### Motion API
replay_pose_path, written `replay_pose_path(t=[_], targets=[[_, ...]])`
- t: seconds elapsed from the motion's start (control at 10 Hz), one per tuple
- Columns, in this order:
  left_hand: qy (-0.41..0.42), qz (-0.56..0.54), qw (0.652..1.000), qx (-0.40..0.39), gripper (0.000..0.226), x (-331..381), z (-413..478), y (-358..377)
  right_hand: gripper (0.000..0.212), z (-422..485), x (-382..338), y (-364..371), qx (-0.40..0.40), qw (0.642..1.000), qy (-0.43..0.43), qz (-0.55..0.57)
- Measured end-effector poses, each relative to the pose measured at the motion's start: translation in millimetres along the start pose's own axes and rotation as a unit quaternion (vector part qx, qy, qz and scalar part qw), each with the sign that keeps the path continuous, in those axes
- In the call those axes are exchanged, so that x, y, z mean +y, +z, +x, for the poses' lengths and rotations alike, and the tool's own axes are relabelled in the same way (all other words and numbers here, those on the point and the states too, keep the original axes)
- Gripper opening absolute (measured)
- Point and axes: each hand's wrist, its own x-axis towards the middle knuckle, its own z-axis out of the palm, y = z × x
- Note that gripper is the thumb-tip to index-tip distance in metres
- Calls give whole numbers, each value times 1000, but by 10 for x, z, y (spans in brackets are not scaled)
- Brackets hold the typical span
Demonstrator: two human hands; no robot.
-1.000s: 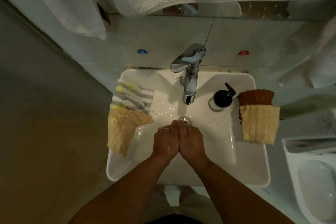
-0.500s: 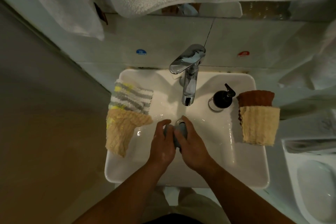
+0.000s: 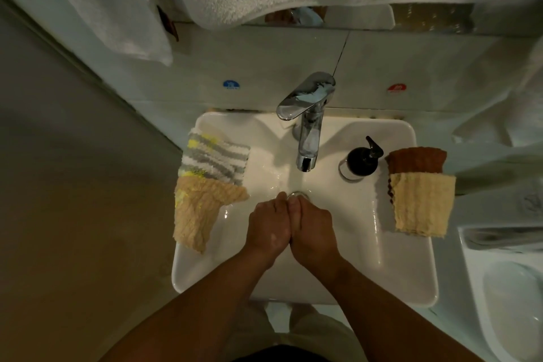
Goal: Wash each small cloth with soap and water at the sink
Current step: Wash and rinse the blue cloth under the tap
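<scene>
Tan cloth (image 3: 202,214), ribbed, overlapping striped cloth (image 3: 214,159) on left rim of sink (image 3: 382,282), clear of my left hand (image 3: 269,225), pressed against right hand (image 3: 313,228) mid-sink, grasp I cannot tell.

Left hand (image 3: 269,225) and right hand (image 3: 313,228) press together in sink (image 3: 405,273) (below tap (image 3: 308,141)).

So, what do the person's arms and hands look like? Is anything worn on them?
Both forearms are bare, with no sleeve in view. The left hand and right hand show no glove, watch or bracelet. The left hand's back has a wet shine.
</scene>
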Motion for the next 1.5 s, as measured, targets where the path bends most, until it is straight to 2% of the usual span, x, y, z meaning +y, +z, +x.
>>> replay_pose_path(t=[0.1,0.2,0.3,0.4,0.5,0.6,0.7,0.8,0.9,1.0,1.1,1.2,1.3,1.4,1.5], targets=[[-2,-6,1000,-6,42,0,-6,-18,23,-6,-140,-112,8,999,-32,-33],[-1,-26,1000,-6,49,-30,-10,-10,34,31,-96,-119,41,999,21,-24],[13,-157,987,-21,35,-116,-113,22,45,125,-58,-149,55,992,113,-7],[51,-155,986,-14,38,-223,-162,20,36,100,-106,-193,-13,945,218,243],[80,-111,989,50,32,-181,-137,-12,33,-87,-205,-191,-19,933,150,326],[148,-28,984,97,29,-80,-179,-8,31,-161,-212,-113,91,977,23,190],[220,46,970,93,30,-42,-215,-28,40,-91,-246,-153,127,987,0,102],[297,78,945,111,20,38,-202,-63,42,-34,-231,-209,149,985,-93,-7],[393,180,889,148,25,-22,-117,-12,41,-44,-284,-225,152,986,-74,-6],[391,201,882,169,22,-22,-110,-30,38,-33,-303,-229,160,983,-85,-41],[384,218,881,170,17,26,-92,-58,12,16,-263,-223,169,968,-134,-127],[368,225,881,193,10,133,-122,-137,13,62,-233,-201,141,973,-126,-132],[364,219,883,201,30,203,-166,-166,11,57,-309,-271,148,976,-122,-107],[335,211,899,187,32,228,-169,-173,31,45,-398,-365,144,983,-94,-59],[352,272,883,153,39,197,-165,-164,40,12,-444,-422,115,983,-105,-92]])
